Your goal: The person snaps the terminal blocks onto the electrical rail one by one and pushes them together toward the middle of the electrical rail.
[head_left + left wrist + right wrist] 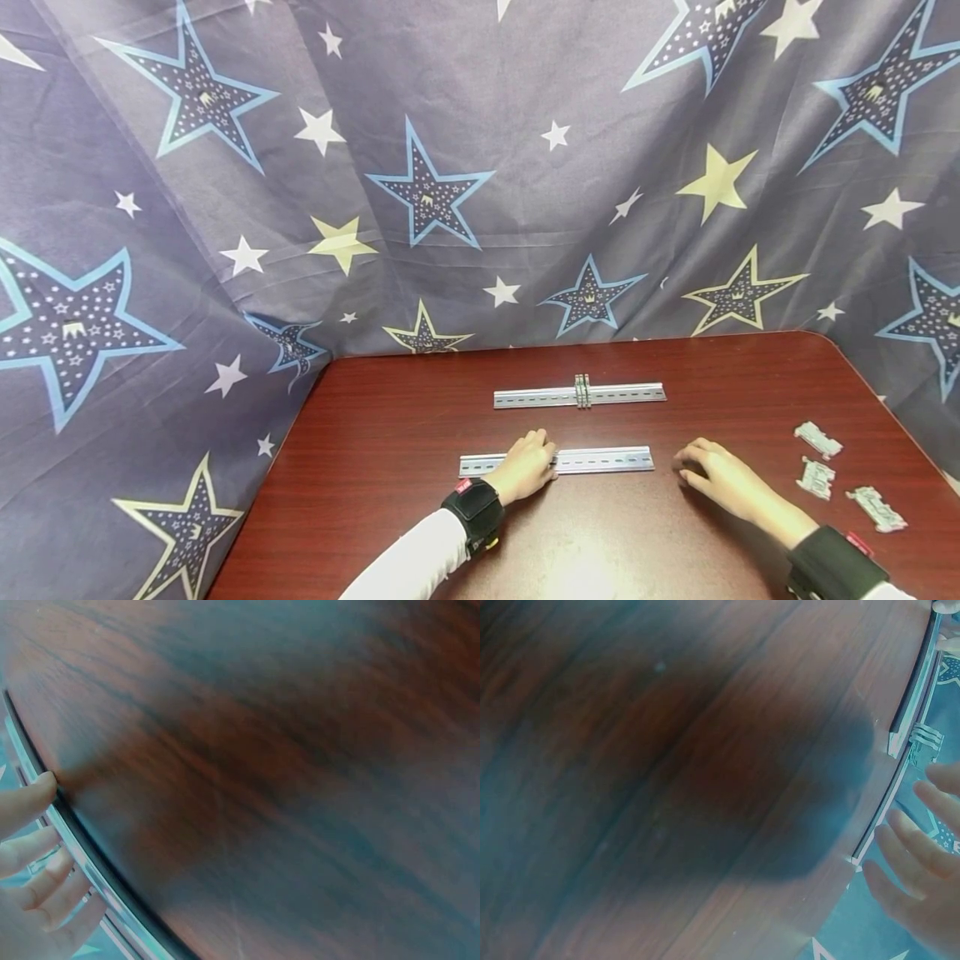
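Note:
My left hand (pixel 522 467) lies across the nearer DIN rail (pixel 603 460), a slotted metal strip on the table. In the left wrist view the thumb (pixel 34 799) is at the rail's near edge and the other fingers reach over it, gripping it. My right hand (pixel 716 475) hovers to the right of that rail's end with loosely bent fingers and holds nothing. Farther back is a second DIN rail (pixel 622 392), carrying a few thin upright terminal blocks (pixel 582 391) near its middle.
Three loose grey terminal blocks (pixel 818 439), (pixel 816 478), (pixel 876 508) lie flat at the right of the reddish-brown table (pixel 390 425). A grey cloth (pixel 450 275) with stars hangs behind the table's far edge and along both sides.

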The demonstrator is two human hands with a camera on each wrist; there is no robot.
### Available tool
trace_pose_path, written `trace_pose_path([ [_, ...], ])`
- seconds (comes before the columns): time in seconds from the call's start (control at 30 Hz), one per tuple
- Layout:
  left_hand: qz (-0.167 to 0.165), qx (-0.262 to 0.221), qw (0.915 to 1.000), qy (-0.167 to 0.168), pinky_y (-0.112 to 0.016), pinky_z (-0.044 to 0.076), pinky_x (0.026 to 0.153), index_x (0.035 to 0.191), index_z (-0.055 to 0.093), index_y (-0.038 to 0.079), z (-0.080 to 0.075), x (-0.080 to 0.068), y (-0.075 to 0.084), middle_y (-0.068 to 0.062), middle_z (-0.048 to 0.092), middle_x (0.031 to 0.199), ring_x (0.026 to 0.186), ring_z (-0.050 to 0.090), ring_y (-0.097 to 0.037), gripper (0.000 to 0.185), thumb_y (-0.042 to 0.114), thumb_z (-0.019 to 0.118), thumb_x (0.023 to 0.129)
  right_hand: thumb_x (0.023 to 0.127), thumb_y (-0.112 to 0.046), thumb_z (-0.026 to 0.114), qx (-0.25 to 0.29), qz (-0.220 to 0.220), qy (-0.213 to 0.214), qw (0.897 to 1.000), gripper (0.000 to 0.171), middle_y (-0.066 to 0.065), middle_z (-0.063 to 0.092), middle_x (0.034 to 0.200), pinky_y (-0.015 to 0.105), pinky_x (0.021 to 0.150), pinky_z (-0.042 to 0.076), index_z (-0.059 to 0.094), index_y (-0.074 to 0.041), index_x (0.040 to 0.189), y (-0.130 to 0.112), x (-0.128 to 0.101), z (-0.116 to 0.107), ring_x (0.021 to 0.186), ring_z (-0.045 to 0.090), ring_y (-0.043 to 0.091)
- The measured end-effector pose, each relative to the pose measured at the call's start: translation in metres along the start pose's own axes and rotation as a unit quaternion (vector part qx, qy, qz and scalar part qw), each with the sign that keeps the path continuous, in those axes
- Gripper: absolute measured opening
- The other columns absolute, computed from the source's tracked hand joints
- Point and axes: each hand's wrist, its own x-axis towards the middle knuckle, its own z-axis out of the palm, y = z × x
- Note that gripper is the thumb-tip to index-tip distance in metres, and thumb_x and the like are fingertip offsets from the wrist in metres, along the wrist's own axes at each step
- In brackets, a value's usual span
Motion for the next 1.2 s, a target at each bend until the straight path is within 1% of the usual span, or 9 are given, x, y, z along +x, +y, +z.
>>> trace_pose_path([
  [0.27, -0.004, -0.007, 1.0000, 0.001, -0.027, 0.040, 0.065, 0.089, 0.061, 0.010, 0.002, 0.000, 0.000, -0.001, 0.046, 0.082, 0.078, 0.049, -0.016, 0.026, 0.028, 0.070, 0.072, 0.075, -0.007, 0.064, -0.002, 0.003, -0.005, 1.000, 0.012, -0.003, 0.055, 0.085, 0.038, 0.074, 0.045, 0.063, -0.008, 0.087, -0.002, 0.003, 0.004, 0.082, 0.056, 0.018],
  [0.43, -0.004, -0.009, 0.9999, 0.003, -0.027, 0.041, 0.067, 0.096, 0.062, 0.009, 0.002, -0.003, -0.003, -0.001, 0.048, 0.083, 0.079, 0.050, -0.017, 0.034, 0.031, 0.071, 0.071, 0.074, -0.007, 0.064, 0.010, -0.001, -0.003, 1.000, 0.012, -0.003, 0.056, 0.084, 0.037, 0.074, 0.045, 0.063, -0.008, 0.086, -0.005, 0.008, 0.006, 0.082, 0.057, 0.018],
  [0.57, -0.009, -0.021, 0.9997, 0.004, -0.026, 0.041, 0.068, 0.100, 0.062, 0.009, 0.000, -0.007, -0.007, -0.001, 0.049, 0.084, 0.080, 0.050, -0.016, 0.039, 0.032, 0.071, 0.070, 0.075, -0.006, 0.064, 0.016, -0.005, -0.005, 1.000, 0.011, -0.003, 0.056, 0.084, 0.037, 0.074, 0.045, 0.064, -0.008, 0.086, -0.007, 0.013, 0.008, 0.082, 0.057, 0.018],
  [0.8, -0.026, -0.042, 0.9987, 0.008, -0.027, 0.040, 0.068, 0.103, 0.062, 0.009, -0.007, -0.016, -0.017, -0.001, 0.049, 0.085, 0.081, 0.049, -0.016, 0.040, 0.031, 0.069, 0.071, 0.075, -0.007, 0.064, 0.022, -0.008, -0.019, 1.000, 0.014, -0.001, 0.057, 0.084, 0.039, 0.074, 0.045, 0.063, -0.006, 0.088, -0.013, 0.022, 0.010, 0.084, 0.057, 0.020],
  [0.9, -0.033, -0.053, 0.9980, 0.007, -0.027, 0.040, 0.069, 0.104, 0.062, 0.008, -0.009, -0.022, -0.023, -0.001, 0.049, 0.086, 0.081, 0.048, -0.017, 0.039, 0.031, 0.068, 0.072, 0.074, -0.007, 0.065, 0.023, -0.011, -0.018, 1.000, 0.016, 0.001, 0.058, 0.084, 0.039, 0.074, 0.045, 0.063, -0.004, 0.089, -0.016, 0.025, 0.011, 0.083, 0.057, 0.021],
  [1.1, -0.038, -0.066, 0.9969, 0.019, -0.029, 0.039, 0.070, 0.100, 0.062, 0.005, -0.010, -0.036, -0.035, -0.002, 0.050, 0.086, 0.080, 0.047, -0.017, 0.040, 0.030, 0.069, 0.071, 0.073, -0.010, 0.065, 0.023, -0.011, -0.027, 0.999, 0.022, 0.004, 0.058, 0.085, 0.039, 0.073, 0.045, 0.062, 0.000, 0.092, -0.021, 0.032, 0.018, 0.084, 0.056, 0.022],
  [1.2, -0.043, -0.070, 0.9963, 0.026, -0.030, 0.040, 0.070, 0.099, 0.063, 0.004, -0.010, -0.044, -0.042, -0.002, 0.050, 0.086, 0.079, 0.047, -0.017, 0.040, 0.031, 0.070, 0.071, 0.073, -0.012, 0.066, 0.024, -0.008, -0.034, 0.999, 0.024, 0.005, 0.057, 0.085, 0.039, 0.071, 0.045, 0.061, 0.000, 0.093, -0.024, 0.035, 0.020, 0.082, 0.056, 0.021],
])
